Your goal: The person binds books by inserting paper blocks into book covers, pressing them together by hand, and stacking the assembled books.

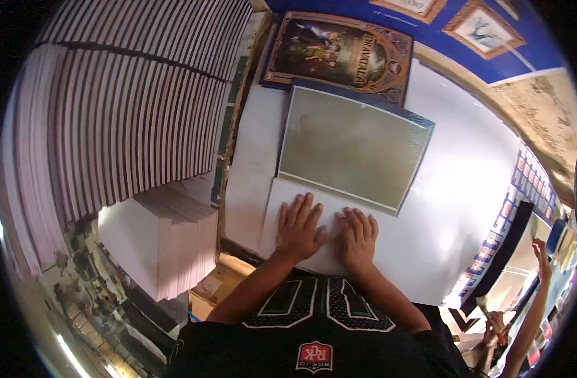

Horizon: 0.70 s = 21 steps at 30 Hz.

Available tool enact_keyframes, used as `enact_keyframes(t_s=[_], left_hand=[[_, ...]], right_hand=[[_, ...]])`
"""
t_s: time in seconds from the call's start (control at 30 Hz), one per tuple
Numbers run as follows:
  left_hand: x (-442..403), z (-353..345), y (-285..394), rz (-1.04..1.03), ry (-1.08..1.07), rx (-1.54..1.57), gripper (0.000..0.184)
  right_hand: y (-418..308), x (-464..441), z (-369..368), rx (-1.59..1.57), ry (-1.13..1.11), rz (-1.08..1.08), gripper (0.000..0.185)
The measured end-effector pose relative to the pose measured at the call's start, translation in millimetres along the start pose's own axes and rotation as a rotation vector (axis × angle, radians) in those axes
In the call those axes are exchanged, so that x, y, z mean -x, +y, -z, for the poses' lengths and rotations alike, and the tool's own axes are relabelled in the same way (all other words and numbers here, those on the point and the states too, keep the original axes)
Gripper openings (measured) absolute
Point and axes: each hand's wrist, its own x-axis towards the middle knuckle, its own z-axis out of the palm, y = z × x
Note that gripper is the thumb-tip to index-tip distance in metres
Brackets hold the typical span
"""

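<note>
My left hand (299, 230) lies flat with its fingers spread on a white sheet (271, 217). Beside it, my right hand (356, 239) rests on the same white surface, fingers stretched forward and slightly bent, a little blurred. Neither hand holds anything. Just beyond my fingertips is a grey-green panel with a white border (351, 151), which looks like the inside of a book cover or an endpaper. Past it lies a hardback with an illustrated cover (339, 53), partly covered by the panel's far edge.
A white board (452, 170) lies under these things. On the left stand tall stacks of book blocks (131, 120), with a loose pile (175, 246) nearer me. A blue printed sheet (439, 31) is at the back. At right, another person's arm (531, 315) and hand (495, 324) show.
</note>
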Motion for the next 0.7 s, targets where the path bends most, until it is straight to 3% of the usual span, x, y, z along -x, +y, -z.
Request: enact_keyframes(t_s=[0.03, 0.1, 0.17, 0.23, 0.3, 0.33, 0.4, 0.47, 0.53, 0.7], left_hand=[[0.9, -2.3, -1.1, -0.029, 0.070, -0.001, 0.054], [5.9, -3.3, -3.7, -0.084, 0.180, 0.013, 0.040], [10.3, -0.5, -5.7, -0.121, 0.193, -0.004, 0.040], [19.0, 5.9, -3.6, -0.133, 0.173, -0.075, 0.039], [46.5, 18.4, 7.0, -0.139, 0.083, -0.034, 0.041], [61.5, 21.9, 10.4, -0.147, -0.021, 0.015, 0.043], [90.3, 17.6, 12.3, -0.154, -0.059, 0.028, 0.045], [106.3, 7.5, 7.6, -0.150, -0.098, 0.056, 0.047], [105.5, 7.4, 3.0, -0.218, -0.030, 0.128, 0.045], [106.1, 24.1, -35.3, -0.279, -0.075, 0.061, 0.042]], right_hand=[[0.4, -5.4, 5.4, -0.196, 0.088, -0.075, 0.049], [18.3, -32.7, 24.7, -0.276, 0.262, -0.160, 0.049], [61.0, -87.1, 58.2, -0.176, 0.463, -0.094, 0.048], [98.9, -148.4, 96.5, -0.029, 0.517, -0.105, 0.044], [126.1, -189.2, 117.2, 0.119, 0.267, -0.166, 0.043], [127.1, -199.3, 123.3, 0.117, 0.274, -0.153, 0.043], [122.6, -211.9, 131.7, 0.044, -0.062, -0.267, 0.043], [122.0, -209.6, 129.1, 0.171, 0.001, -0.164, 0.040], [116.3, -203.8, 142.2, 0.156, -0.054, -0.229, 0.046], [141.6, -154.4, 156.7, 0.223, 0.007, -0.240, 0.036]])
